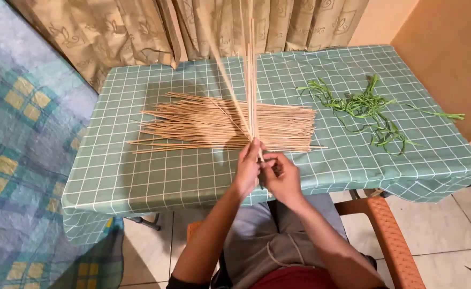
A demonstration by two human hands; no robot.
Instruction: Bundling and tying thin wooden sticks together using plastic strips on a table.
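Sticks stand upright, pinched at their base by both the left hand and right hand, fingers closed, keeping them bunched above the flat pile.

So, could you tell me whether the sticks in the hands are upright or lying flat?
Upright: the held sticks rise from both hands, left and right, above the flat pile.
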